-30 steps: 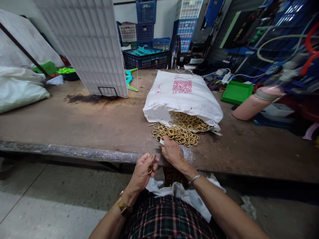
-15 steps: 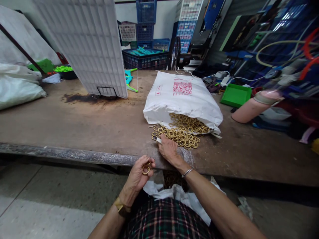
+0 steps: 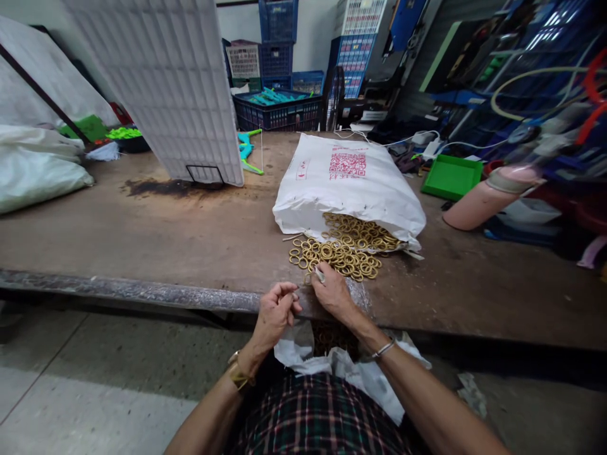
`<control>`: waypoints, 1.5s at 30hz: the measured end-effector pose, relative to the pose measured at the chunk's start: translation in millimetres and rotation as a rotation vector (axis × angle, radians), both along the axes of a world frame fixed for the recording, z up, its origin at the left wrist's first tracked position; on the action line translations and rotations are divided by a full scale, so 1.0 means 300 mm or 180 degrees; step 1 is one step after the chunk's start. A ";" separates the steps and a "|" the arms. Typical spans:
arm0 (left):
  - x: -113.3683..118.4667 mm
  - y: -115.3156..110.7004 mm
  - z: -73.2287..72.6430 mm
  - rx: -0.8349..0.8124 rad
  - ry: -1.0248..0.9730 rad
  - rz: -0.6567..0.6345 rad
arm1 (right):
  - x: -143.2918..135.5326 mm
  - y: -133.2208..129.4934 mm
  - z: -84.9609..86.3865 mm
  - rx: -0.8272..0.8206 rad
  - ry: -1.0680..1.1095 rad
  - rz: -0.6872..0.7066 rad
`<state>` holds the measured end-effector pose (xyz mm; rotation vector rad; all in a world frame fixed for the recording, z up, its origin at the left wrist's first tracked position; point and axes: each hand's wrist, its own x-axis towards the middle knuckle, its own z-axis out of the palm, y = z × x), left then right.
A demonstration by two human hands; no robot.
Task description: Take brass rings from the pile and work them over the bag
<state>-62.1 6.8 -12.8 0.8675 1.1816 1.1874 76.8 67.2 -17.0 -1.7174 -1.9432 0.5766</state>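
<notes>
Gold-coloured rings (image 3: 344, 258) lie in a loose heap on the table, spilling from the mouth of a white woven sack (image 3: 327, 193) with red print. At the heap's near edge, my right hand (image 3: 332, 292) is closed, and one gold ring (image 3: 307, 278) shows at its fingertips. Something white is on or between those fingers; I cannot make out what. My left hand (image 3: 275, 311) is just to the left, over the table's front edge, with fingers curled together. What it holds is hidden by the fingers.
Below the table edge, an open white sack (image 3: 351, 363) at my lap holds more rings. A tall white ribbed panel (image 3: 180, 95) stands on the table (image 3: 142, 243) at left. A pink bottle (image 3: 474, 201) and green tray (image 3: 452, 177) are at right; crates (image 3: 277, 114) stand behind.
My right hand has drawn back from the heap towards me, a ring now at its fingertips. My left hand has turned and closed; the rings seen in it before are now hidden.
</notes>
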 end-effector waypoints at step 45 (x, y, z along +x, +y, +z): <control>0.012 -0.023 0.039 -0.0217 -0.0052 -0.0315 | 0.003 -0.114 0.042 -0.0230 0.0097 0.0739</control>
